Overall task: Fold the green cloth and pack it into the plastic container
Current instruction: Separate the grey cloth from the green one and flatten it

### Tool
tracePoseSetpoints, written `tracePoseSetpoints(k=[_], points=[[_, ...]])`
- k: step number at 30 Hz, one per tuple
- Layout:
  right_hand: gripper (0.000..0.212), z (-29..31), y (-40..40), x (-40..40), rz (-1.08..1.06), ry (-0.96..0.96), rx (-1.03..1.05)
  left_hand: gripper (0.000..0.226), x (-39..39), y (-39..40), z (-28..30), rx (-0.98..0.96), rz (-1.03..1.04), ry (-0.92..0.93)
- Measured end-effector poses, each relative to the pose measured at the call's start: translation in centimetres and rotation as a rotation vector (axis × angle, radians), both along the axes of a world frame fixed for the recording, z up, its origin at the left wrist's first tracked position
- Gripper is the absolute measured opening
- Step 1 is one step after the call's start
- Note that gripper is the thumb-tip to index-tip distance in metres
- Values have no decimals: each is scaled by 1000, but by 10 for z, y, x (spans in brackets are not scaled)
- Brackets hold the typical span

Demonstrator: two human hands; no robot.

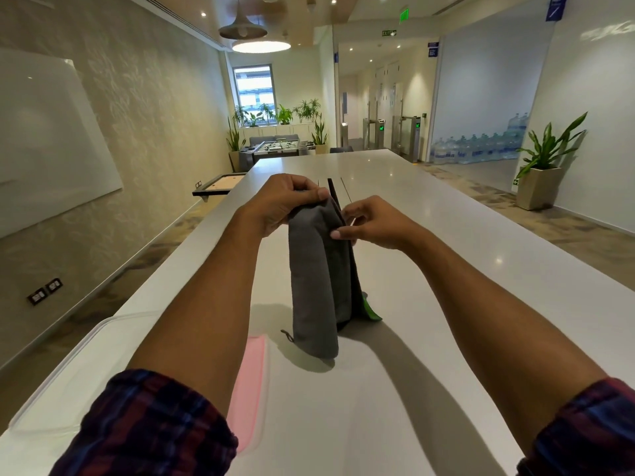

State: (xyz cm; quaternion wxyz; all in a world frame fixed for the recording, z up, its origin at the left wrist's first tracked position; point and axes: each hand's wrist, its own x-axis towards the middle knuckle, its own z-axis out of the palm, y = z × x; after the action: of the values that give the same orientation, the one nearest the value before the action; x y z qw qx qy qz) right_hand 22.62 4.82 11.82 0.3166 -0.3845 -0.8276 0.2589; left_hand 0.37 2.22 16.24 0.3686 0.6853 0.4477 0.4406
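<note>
A grey cloth (314, 283) hangs doubled over above the white table (429, 255), its lower end touching the tabletop. My left hand (278, 204) pinches its top edge. My right hand (371, 223) pinches the right side just below the top. Behind the grey cloth's lower right, a bright green cloth (371, 310) peeks out on the table, mostly hidden. At the near left stands a clear plastic container (82, 365) with a pink cloth (249, 389) lying inside it, partly hidden by my left forearm.
A thin dark slot (334, 194) runs along the table beyond my hands. The table's left edge drops off to the floor. Potted plants, a foosball table and water bottles stand far off around the room.
</note>
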Motion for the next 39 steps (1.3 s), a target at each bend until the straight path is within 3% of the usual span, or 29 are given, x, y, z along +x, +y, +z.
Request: tracePoseSetpoints(k=[6,9,13,17,19,22,25,31,35,39], points=[[11,-16,3,14,-57,-64,-37,15,-5,2,-1,19,23,-95],[8,-23,6,22,-61,48,-77,12,-6,4,2,44,40,-124],[15,-27,10,31,-164,152,-25,17,-10,5,2,83,99,-133],[40,-24,9,44,-164,182,-50,23,-15,4,-1,79,124,-127],[44,-18,10,53,-145,117,-65,23,-16,4,-1,70,129,-124],[16,-12,20,66,-198,-79,-58,22,-19,4,-3,76,137,-144],[14,-7,28,85,-297,-120,-91,22,-26,4,-4,61,130,-202],[19,-7,27,133,-407,94,-139,29,-48,7,-11,28,130,-298],[30,-11,18,145,-359,399,-152,23,-57,9,-20,-32,39,-356],[41,-11,6,147,-259,580,-207,26,-60,8,-28,-114,-52,-386]])
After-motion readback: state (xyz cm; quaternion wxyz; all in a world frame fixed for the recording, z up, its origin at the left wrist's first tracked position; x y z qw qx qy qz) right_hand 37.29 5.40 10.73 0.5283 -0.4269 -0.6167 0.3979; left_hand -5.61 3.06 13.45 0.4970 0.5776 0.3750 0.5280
